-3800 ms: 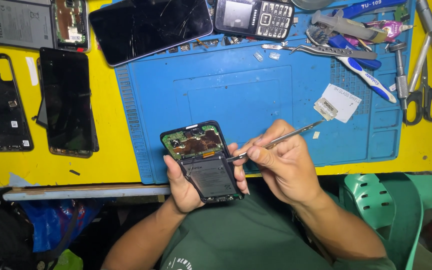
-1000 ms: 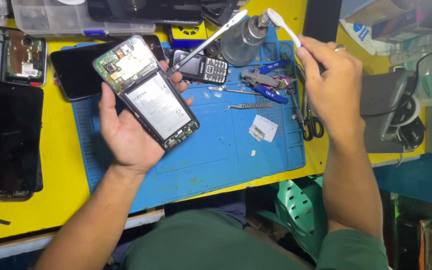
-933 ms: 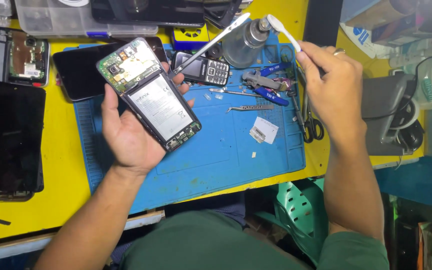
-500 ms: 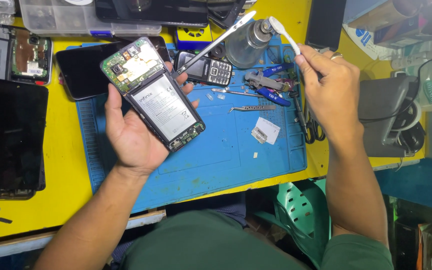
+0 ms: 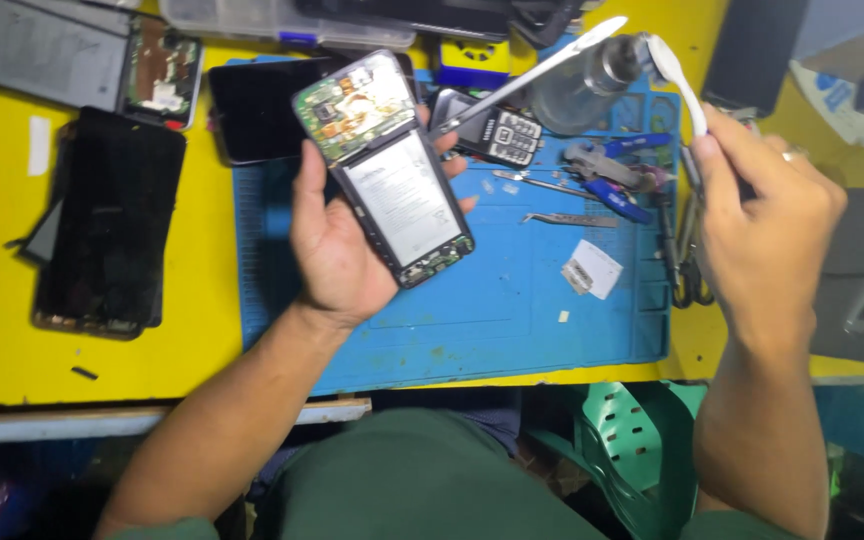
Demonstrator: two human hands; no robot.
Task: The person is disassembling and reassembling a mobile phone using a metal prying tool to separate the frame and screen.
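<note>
My left hand (image 5: 337, 250) grips an opened smartphone (image 5: 387, 165) from below, above the blue work mat (image 5: 512, 320). The phone's back is off, showing a green circuit board at its far end and a grey battery. A long silvery tool (image 5: 532, 75) sticks out from my left fingertips toward the far right. My right hand (image 5: 762, 235) is raised at the right, apart from the phone, pinching a slim white tool (image 5: 677, 80) that points up and away.
On the mat lie a keypad phone (image 5: 497, 130), a metal bottle (image 5: 592, 75), tweezers (image 5: 572, 220), blue-handled pliers (image 5: 617, 190), scissors (image 5: 687, 270) and a small white tag (image 5: 592, 270). Dark phone screens (image 5: 107, 225) cover the yellow table (image 5: 202, 350) at left. A green stool (image 5: 642, 440) stands below.
Earlier my right hand worked a tool at the phone held low by the table's edge. Now the phone is lifted over the mat and my right hand holds a white tool off to the right.
</note>
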